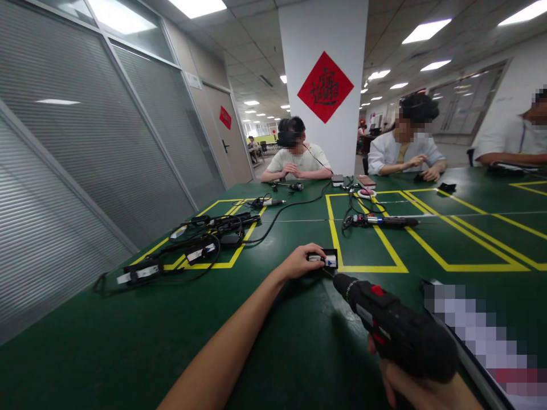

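My right hand (401, 378) is wrapped round the grip of a black and red cordless drill (397, 324), lower right. Its chuck points forward and left, and a thin bit reaches the near side of a small black box (334, 254) with white and blue parts in it. Whether the bit touches the box I cannot tell. My left hand (303, 261) grips the left side of this box on the green table (273, 336), thumb in front and fingers over the top.
Several black cabled devices (200, 247) lie on the left. A soldering-iron-like tool (380, 221) lies ahead, right of centre. A blurred-out screen or tablet (478, 341) is at the right. Yellow tape (371, 269) marks the table. Several people sit across from me.
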The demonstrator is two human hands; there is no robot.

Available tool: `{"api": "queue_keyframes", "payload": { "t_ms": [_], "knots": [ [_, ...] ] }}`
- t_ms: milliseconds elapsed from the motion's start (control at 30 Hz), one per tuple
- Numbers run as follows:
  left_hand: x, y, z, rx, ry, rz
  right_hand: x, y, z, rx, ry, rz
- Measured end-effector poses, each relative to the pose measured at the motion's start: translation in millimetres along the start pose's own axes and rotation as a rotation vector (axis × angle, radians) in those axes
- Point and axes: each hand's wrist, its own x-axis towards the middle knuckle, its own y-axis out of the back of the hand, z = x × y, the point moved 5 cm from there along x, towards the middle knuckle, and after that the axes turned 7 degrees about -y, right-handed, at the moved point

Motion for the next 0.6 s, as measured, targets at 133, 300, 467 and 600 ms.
{"api": "queue_keyframes", "payload": {
  "t_ms": [133, 300, 467, 600],
  "knots": [
    [1.0, -0.4, -2.0, -0.004, -0.023, -0.005, 15.9, -3.6, 24.3, 0.005, -0.052, -0.106],
    [1.5, -1.3, -3.5, 0.002, -0.035, -0.005, 30.8, -3.5, 44.9, 0.071, -0.110, -0.053],
    [1.2, -1.9, -4.1, 0.002, -0.023, -0.008, 32.5, -7.0, 49.0, 0.032, -0.065, -0.058],
    [1.2, -1.9, -3.7, -0.010, -0.029, -0.016, 34.3, -7.8, 54.1, -0.018, -0.050, -0.040]
  ]
}}
